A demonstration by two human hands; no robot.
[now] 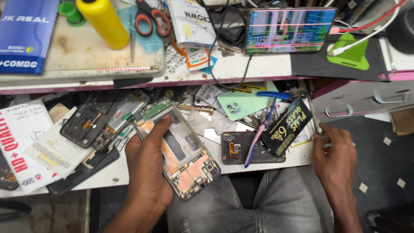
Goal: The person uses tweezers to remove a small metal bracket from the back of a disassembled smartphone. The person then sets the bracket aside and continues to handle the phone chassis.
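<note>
The left hand (146,168) is gripping the opened phone (179,149) by its edges above the lap; light, stiff, with fragile exposed boards, best held by the frame. The right hand (334,151) is pinching thin tweezers (316,125) at the shelf (276,162) edge

You sit at a phone repair bench: opened phones (241,149) crowd the worktop (108,174), with pliers (276,96), scissors (151,19) and a cracked lit screen (289,30) above.

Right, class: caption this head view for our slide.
Left hand holds an opened phone; right hand rests at the workbench edge.
</note>
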